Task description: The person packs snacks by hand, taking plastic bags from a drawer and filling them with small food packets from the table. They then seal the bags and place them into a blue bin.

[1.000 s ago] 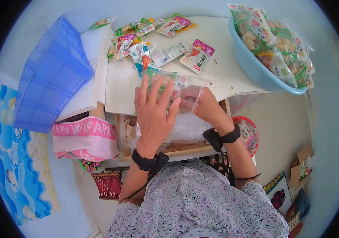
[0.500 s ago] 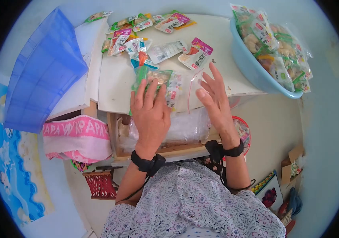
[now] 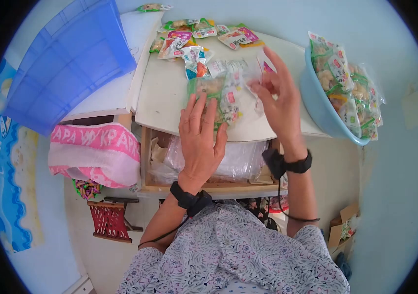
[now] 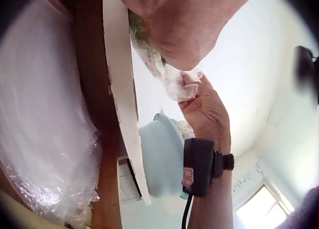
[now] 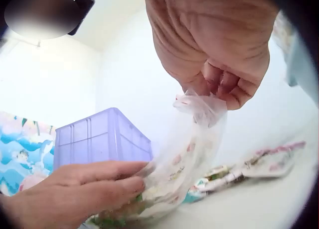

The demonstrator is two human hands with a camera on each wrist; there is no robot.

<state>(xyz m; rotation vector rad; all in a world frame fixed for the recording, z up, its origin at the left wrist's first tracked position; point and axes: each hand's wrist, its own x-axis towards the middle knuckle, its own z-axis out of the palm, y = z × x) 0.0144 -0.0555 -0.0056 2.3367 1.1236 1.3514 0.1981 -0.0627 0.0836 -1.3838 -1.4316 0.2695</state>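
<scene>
A clear zip bag [image 3: 232, 98] with green-and-white snack packets inside lies near the table's front edge. My left hand [image 3: 201, 127] rests on its near left part, fingers straight and pointing away from me. At the bag's mouth, my right hand [image 3: 283, 100] pinches the plastic between thumb and curled fingers. The right wrist view shows the bag's mouth [image 5: 199, 107] pulled up in those fingers, while the left hand [image 5: 94, 189] presses the lower, filled part. In the left wrist view the right hand [image 4: 207, 109] holds the bag's loose end.
Several snack packets [image 3: 172, 47] lie at the back of the white table [image 3: 162, 105]. To the right stands a light-blue basin [image 3: 316, 103] heaped with packets. A blue plastic crate [image 3: 72, 63] is at the left. Below the table edge, an open drawer [image 3: 209, 187] holds clear plastic bags.
My right hand came off the bag's mouth, opened above it, then took hold of that end again. The left hand stays on the bag. The head view has shifted.
</scene>
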